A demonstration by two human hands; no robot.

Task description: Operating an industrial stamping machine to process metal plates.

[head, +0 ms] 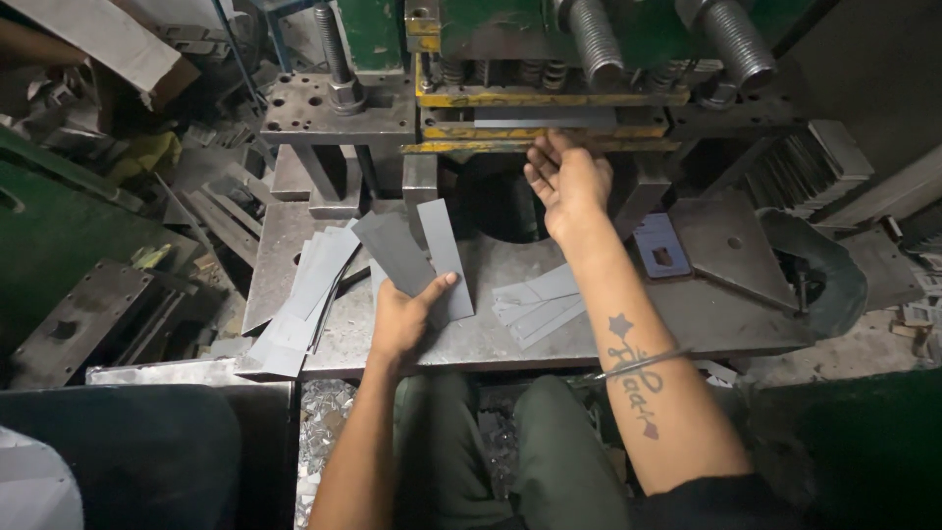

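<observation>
From the head camera, the left hand [404, 316] grips two flat grey metal strips [417, 253]. Its thumb lies across the face of the strips and its other fingers are curled behind them, so the hand is clamped on their lower ends. The strips are thin, rectangular and dull, with a matte surface, and they fan apart slightly above the thumb, one darker than the other.

The right hand [567, 182] is stretched forward with the palm turned up and its fingers loosely spread. The fingertips reach the yellow-edged slot of the press [549, 123], where a thin grey sheet piece [545, 119] lies flat between the plates. Whether the fingertips pinch that piece cannot be told. A thin metal bangle [643, 363] circles the forearm.

Just left of the left-hand fingers, a loose stack of the same grey strips [304, 304] leans over the edge of the steel table [491, 339], whose top is scuffed and oily. Between the two hands, a few more cut strips [538, 304] lie flat and overlapping. Beyond the right wrist sits a thick triangular steel plate [731, 250] with a small hole in it. Above the fingertips, heavy threaded bolts [594, 39] rise from the green machine frame. Shiny metal scraps [329, 412] litter the floor below the left forearm.
</observation>
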